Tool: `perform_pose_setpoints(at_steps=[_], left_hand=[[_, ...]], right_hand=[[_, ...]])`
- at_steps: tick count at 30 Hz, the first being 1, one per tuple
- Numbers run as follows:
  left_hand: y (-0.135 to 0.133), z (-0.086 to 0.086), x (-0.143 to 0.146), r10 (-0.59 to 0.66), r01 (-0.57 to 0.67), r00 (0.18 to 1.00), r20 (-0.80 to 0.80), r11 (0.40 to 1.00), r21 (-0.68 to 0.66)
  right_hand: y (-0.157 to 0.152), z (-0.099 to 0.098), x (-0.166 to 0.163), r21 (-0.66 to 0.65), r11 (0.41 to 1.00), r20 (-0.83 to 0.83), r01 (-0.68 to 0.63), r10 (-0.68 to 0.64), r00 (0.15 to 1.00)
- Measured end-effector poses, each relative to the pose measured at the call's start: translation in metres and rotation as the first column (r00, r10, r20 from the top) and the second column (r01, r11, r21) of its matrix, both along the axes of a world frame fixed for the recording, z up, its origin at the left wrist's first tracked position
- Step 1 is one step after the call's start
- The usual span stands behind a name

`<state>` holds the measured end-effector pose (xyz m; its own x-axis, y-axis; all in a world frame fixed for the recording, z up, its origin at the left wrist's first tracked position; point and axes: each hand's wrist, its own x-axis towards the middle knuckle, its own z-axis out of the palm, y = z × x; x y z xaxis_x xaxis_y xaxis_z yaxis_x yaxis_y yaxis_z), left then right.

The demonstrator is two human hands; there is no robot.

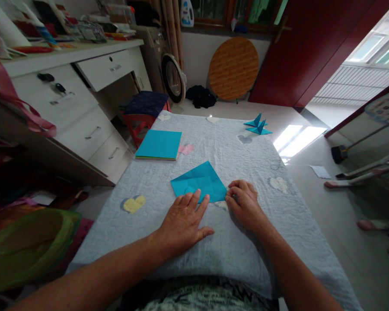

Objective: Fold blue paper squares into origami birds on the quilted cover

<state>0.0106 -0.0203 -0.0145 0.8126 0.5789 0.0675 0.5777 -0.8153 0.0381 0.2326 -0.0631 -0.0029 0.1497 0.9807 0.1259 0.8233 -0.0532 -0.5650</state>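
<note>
A blue sheet of origami paper [199,179] lies on the cloth-covered table in front of me, with crease lines across it. My left hand [186,220] rests flat on its near edge, fingers stretched out and thumb spread to the right. At the paper's right corner, my right hand [244,201] pinches the tip between thumb and fingers. Farther left lies a square stack of paper [160,144], blue on top with other colours at its edge. Two folded blue paper figures [258,126] with pointed wings stand near the far right corner.
The table's pale quilted cloth [246,263] carries heart patches. A stool [145,103] stands beyond its far left side, by a white desk [90,116]. A green-lined bin [29,246] is at left. A broom [340,153] and rack legs stand on the right.
</note>
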Motion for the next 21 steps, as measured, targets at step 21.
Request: perform_pose_setpoints(at_steps=[21], left_hand=[[0.0036,0.0023,-0.0023,-0.051,0.051,0.999,-0.01,0.997,-0.061]], right_hand=[[-0.0003,-0.0004,-0.0012,-0.005,1.0,0.028,0.015,-0.014,1.0]])
